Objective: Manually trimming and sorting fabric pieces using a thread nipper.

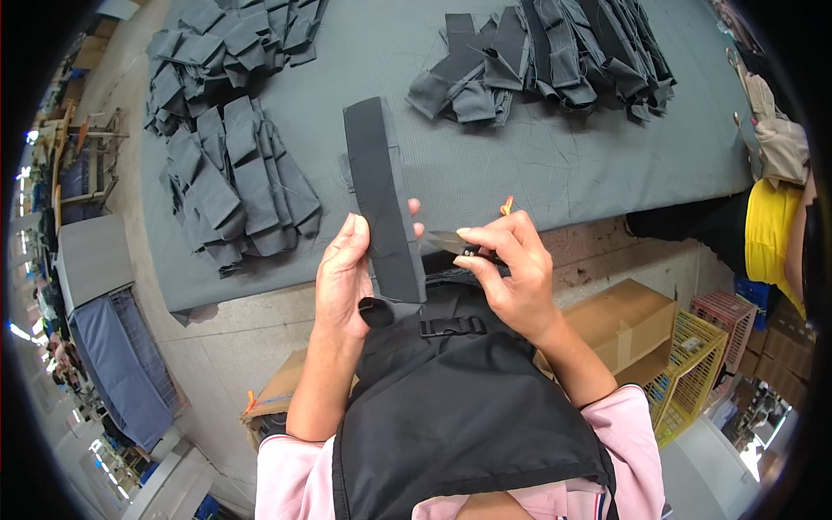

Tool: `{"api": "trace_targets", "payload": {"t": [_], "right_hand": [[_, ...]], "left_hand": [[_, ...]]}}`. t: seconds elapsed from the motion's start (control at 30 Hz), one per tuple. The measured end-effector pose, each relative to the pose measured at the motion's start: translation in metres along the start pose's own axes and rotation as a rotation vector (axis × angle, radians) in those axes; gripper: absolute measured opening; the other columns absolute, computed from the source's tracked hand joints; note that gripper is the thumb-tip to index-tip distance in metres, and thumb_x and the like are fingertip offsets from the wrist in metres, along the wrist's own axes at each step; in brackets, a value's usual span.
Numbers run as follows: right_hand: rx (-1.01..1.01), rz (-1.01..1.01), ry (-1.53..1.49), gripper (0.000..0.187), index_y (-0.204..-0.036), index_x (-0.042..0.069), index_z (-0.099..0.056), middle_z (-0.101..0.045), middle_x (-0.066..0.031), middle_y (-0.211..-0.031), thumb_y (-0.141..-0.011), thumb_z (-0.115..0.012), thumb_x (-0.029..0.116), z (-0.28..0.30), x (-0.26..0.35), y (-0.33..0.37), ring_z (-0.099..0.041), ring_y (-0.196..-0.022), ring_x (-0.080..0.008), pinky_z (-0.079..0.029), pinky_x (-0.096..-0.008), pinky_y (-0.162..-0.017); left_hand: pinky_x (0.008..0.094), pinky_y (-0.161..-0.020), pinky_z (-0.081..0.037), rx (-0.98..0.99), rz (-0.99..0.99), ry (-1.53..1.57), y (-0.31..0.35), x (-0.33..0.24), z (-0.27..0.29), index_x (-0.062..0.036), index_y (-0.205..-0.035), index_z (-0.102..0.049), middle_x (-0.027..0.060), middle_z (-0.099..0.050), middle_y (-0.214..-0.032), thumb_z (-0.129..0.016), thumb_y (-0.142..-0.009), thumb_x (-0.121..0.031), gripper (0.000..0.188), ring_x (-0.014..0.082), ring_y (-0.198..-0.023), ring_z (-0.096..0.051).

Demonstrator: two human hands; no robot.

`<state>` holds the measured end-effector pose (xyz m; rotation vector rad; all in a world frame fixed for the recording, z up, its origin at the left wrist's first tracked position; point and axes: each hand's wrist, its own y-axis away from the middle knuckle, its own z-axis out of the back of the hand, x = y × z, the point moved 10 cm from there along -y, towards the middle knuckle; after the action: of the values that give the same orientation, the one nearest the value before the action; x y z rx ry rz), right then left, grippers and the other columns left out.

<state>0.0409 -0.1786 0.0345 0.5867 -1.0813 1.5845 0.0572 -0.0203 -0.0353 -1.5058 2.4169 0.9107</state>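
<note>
My left hand (341, 273) is closed on a long dark grey fabric strip (381, 191), with the thumb on its near side and fingertips showing past its right edge. The strip stands upright from my palm toward the table, and its lower end curls into a loop by my wrist. In my right hand (524, 273) a small pair of thread snips (451, 242) is pinched between thumb and fingers. Their blades point left at the strip's right edge; I cannot tell whether they touch it. A bit of orange cord (507, 205) shows just beyond my right fingers.
Grey fabric covers the table (364, 69). Strips lie in heaps at far left (217, 43), near left (238, 182) and far right (563, 61). Cardboard boxes (620, 325) and a yellow crate (693, 364) stand low right. Yellow cloth (771, 234) hangs at the right edge.
</note>
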Motion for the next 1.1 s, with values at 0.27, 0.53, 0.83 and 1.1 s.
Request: {"api": "trace_targets", "payload": {"t": [0.27,0.53,0.83,1.1], "right_hand": [[0.008,0.052,-0.075,0.031,-0.091,0.005,-0.065,-0.053,-0.0059,-0.074,-0.061,-0.076,0.001,-0.003,0.011,0.001,-0.052,-0.059,-0.0209,-0.042,-0.0316,-0.052],[0.036,0.118,0.02,0.028,-0.088,0.006,-0.066,-0.054,-0.0055,-0.069,-0.062,-0.075,0.002,0.0,0.02,0.0,-0.051,-0.056,-0.0207,-0.04,-0.0316,-0.051],[0.139,-0.288,-0.296,0.022,-0.092,0.003,-0.066,-0.053,-0.0062,-0.08,-0.07,-0.07,-0.001,-0.027,-0.007,-0.002,-0.055,-0.069,-0.0184,-0.044,-0.0289,-0.061],[0.077,-0.068,-0.224,0.025,-0.089,0.006,-0.066,-0.055,-0.0042,-0.077,-0.066,-0.073,0.001,-0.04,0.017,0.005,-0.05,-0.072,-0.0213,-0.041,-0.0318,-0.067]], "left_hand": [[0.0336,-0.078,-0.057,0.002,0.028,-0.027,0.0,0.006,0.006,0.0027,-0.117,-0.048,0.022,-0.055,-0.12,-0.042,-0.098,-0.023,0.032,0.0243,-0.097,-0.063],[0.0326,-0.077,-0.057,0.007,0.036,-0.132,0.001,0.003,0.004,0.0038,-0.113,-0.049,0.0216,-0.057,-0.116,-0.044,-0.097,-0.019,0.028,0.0247,-0.095,-0.064],[0.0246,-0.049,-0.04,-0.06,0.122,0.058,0.001,0.021,0.017,-0.0014,-0.098,-0.052,0.008,-0.053,-0.079,-0.041,-0.097,-0.025,0.026,0.0149,-0.06,-0.049],[0.0244,-0.051,-0.044,0.204,0.36,0.498,0.002,0.059,0.0,-0.0066,-0.07,-0.043,0.0059,-0.044,-0.077,-0.042,-0.09,-0.019,0.023,0.0153,-0.058,-0.046]]}}
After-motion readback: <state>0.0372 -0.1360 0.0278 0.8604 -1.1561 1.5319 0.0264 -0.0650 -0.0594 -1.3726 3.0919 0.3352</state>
